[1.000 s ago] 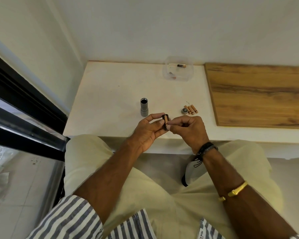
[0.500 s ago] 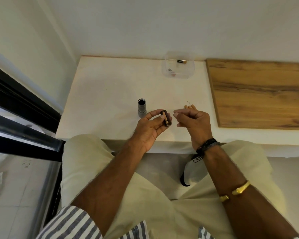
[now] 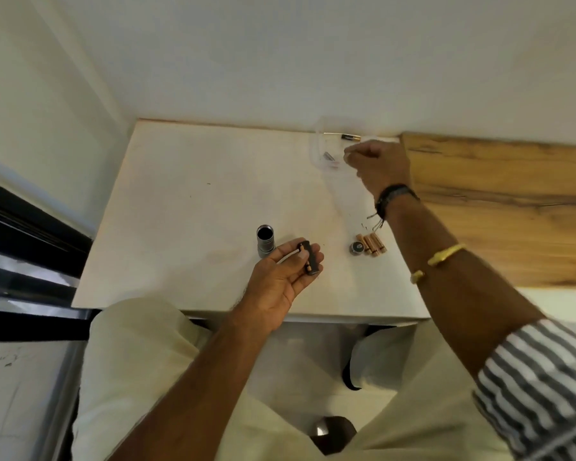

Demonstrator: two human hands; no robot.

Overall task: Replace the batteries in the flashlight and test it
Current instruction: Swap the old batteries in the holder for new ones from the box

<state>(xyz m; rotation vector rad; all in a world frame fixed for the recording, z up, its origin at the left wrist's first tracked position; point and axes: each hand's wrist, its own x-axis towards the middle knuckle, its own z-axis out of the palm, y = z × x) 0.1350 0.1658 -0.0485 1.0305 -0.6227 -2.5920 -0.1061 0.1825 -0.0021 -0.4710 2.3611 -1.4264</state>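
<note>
White counter (image 3: 187, 207) against a pale wall, wooden board (image 3: 499, 207) lying along its right part. Flashlight body (image 3: 265, 243) standing upright near the front edge, open dark end up, cap off. Left hand (image 3: 280, 281) just right of it, palm up, fingers (image 3: 308, 256) curled around a black battery holder (image 3: 311, 259), one battery seated along its left side, thumb pressing on it. Round tail cap (image 3: 357, 247) flat on the counter farther right, touching a row of three copper-coloured batteries (image 3: 373, 244) lying side by side. Right hand (image 3: 376, 164) stretched to the back of the counter, over the right edge of a clear plastic container (image 3: 323, 151); fingers (image 3: 353, 154) pinched together at the container's rim, whether anything sits between them cannot be told. One black-and-gold battery (image 3: 350, 138) at the container's far side, small unclear items inside. Dark cord band on the right wrist, gold bangle on the forearm, striped sleeve pushed up. Pale trousers below the counter edge.
</note>
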